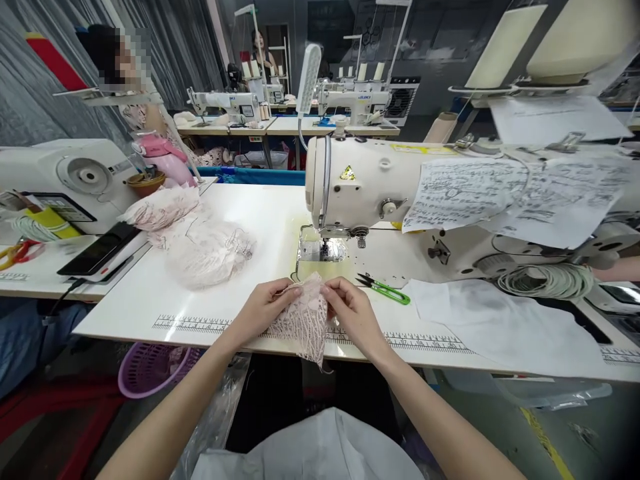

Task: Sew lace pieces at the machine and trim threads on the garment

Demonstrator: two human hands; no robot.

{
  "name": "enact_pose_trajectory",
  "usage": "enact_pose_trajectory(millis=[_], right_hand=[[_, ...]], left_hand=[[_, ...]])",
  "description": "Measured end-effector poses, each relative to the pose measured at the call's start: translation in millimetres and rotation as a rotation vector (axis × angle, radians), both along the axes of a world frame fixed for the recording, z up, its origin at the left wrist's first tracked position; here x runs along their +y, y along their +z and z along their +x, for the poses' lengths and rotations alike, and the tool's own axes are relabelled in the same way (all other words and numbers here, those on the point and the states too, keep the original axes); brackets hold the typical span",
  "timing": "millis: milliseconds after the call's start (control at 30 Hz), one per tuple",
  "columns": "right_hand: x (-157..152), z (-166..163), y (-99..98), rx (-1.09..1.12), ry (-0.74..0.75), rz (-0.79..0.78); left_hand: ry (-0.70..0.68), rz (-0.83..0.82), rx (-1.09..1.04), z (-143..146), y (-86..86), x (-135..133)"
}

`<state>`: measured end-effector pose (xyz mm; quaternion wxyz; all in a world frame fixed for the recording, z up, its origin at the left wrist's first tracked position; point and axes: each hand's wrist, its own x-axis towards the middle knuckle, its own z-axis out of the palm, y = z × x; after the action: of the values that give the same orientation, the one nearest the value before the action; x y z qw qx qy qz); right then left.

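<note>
My left hand (263,308) and my right hand (353,312) both pinch a small piece of pale pink lace (305,320) at the front edge of the white sewing table (165,300). The lace hangs down over the table edge between my hands. Just behind it stands the presser foot and needle area (325,250) of a cream sewing machine (365,183). Green thread snips (384,289) lie on the table just right of my right hand.
A heap of pink lace pieces (200,247) lies at the left of the table. White cloth (490,317) covers the right side, with written paper sheets (520,193) on the machine. A phone (100,249), a purple basket (150,367) below, and a person sit at left.
</note>
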<state>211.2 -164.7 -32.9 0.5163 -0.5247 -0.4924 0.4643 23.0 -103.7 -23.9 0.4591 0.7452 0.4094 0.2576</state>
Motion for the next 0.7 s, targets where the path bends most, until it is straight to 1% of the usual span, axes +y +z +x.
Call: enact_pose_trajectory(millis=[233, 700], right_hand=[[-0.7, -0.1, -4.1, -0.020, 0.003, 0.014], [-1.8, -1.0, -3.6, -0.025, 0.010, 0.003]], left_hand=[[0.036, -0.025, -0.011, -2.2, -0.3, -6.3], [0.032, -0.049, -0.037, -2.3, 0.1, -6.3]])
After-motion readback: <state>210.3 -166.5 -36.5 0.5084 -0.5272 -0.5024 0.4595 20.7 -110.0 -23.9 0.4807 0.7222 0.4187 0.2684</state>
